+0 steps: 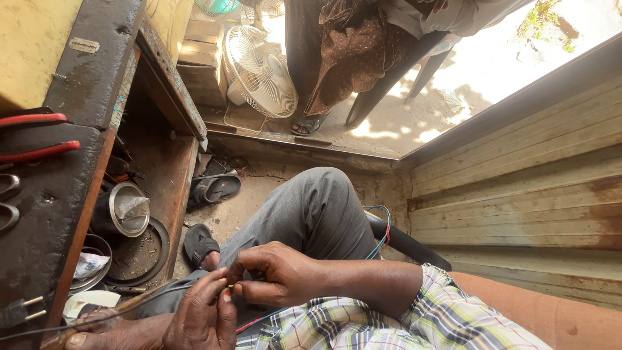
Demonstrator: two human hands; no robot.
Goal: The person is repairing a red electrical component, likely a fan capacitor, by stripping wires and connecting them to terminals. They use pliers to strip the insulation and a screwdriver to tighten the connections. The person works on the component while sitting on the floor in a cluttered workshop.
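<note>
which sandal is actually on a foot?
The dark sandal nearest the hands, beside the grey trouser leg; the other dark sandal lies empty farther off.

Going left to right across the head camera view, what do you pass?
Red-handled pliers → metal pot → left hand → white fan → right hand → blue and red wires → wooden plank wall.

Both hands meeting over the lap, wire between the fingers, desk to the left, pliers on it, fan on the floor ahead, wooden wall to the right
</note>
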